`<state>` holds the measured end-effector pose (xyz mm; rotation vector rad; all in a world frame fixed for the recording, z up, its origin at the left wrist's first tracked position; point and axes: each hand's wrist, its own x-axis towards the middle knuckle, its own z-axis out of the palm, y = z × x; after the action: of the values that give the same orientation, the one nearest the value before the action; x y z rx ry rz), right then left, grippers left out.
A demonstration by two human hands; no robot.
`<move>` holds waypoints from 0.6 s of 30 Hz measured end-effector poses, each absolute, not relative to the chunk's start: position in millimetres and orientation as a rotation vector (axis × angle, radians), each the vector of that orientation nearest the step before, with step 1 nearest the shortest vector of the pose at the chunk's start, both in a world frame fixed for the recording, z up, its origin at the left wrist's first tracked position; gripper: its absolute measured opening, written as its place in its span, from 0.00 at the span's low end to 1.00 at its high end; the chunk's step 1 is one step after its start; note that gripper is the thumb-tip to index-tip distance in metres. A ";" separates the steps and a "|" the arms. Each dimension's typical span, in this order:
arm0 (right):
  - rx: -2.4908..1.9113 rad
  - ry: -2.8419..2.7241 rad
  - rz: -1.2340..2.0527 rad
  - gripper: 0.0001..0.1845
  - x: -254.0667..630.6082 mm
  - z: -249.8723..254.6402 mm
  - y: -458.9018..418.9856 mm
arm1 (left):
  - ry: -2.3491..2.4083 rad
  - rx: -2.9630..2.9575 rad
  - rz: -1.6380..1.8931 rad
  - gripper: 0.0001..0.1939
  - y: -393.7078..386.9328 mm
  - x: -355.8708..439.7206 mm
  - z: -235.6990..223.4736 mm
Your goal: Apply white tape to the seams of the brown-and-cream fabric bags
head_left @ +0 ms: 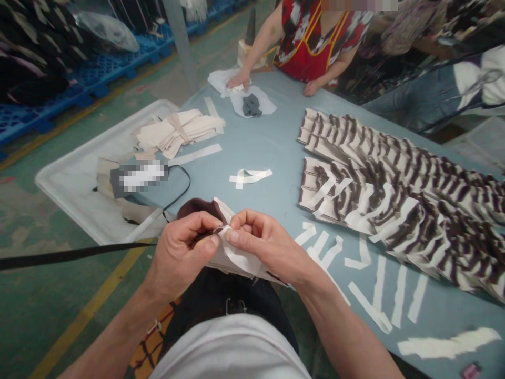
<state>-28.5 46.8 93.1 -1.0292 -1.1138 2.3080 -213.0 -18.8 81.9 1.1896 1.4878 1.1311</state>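
Observation:
Close to my body, at the table's near edge, both hands meet on a dark brown and white fabric piece (240,258). My left hand (185,245) pinches its upper edge between thumb and fingertips. Right beside it, my right hand (260,237) grips the white part of the same piece with thumb and bent fingers. The exact spot between the fingertips is partly hidden. Beyond my hands, a looped white strip (252,177) lies on the blue-grey table (272,142). More white strips (379,284) are scattered to the right of my right hand.
Rows of overlapping brown and cream fabric pieces (355,142) cover the right side. A tied cream bundle (177,131) and a white bin (71,173) are on the left. Across the table stands a person in a red apron (307,52), one hand on white sheets (221,81).

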 end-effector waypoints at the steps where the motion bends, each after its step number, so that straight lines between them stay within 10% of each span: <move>1: -1.037 -1.095 2.327 0.31 -29.8 91.0 47.8 | 1.515 1.201 1.117 0.05 -18.0 -212.3 83.4; 18: -1.248 -1.241 1.790 0.20 -54.9 46.5 46.7 | 1.813 1.553 1.112 0.08 1.8 -178.8 79.5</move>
<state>-54.9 46.7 46.5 -1.2477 -1.2409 1.7899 -178.8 1.8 79.5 1.5533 1.8133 1.1122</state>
